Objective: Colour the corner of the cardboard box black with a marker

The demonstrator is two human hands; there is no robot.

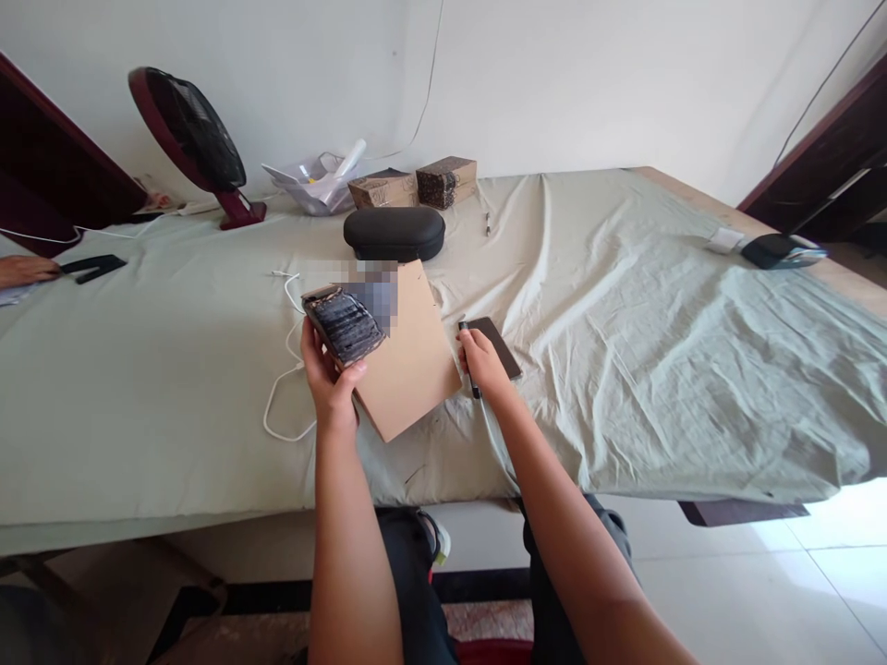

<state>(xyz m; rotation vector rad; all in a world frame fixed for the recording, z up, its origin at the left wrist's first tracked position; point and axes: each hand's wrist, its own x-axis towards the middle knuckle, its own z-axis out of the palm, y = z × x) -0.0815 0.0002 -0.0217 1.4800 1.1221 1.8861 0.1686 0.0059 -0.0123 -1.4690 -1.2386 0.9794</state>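
A tan cardboard box [410, 360] is tilted above the cloth-covered table in front of me. My left hand [331, 379] grips it at the left, thumb on the near edge and fingers around the side. The end by that hand has a patch scribbled over in black [346, 323]. Part of the box behind the patch is blurred out. My right hand [481, 362] is closed around a black marker pen [475, 389], held apart from the box on its right. Beneath and beside this hand lies a dark flat phone-like slab [503, 349].
A black zip case [394, 234] lies behind the box. Farther back stand two small cardboard boxes [447, 182], a clear plastic basket [322, 189] and a red fan [194, 139]. A white cable [269, 420] curls at the left. Another person's hand [28, 270] is at the far left.
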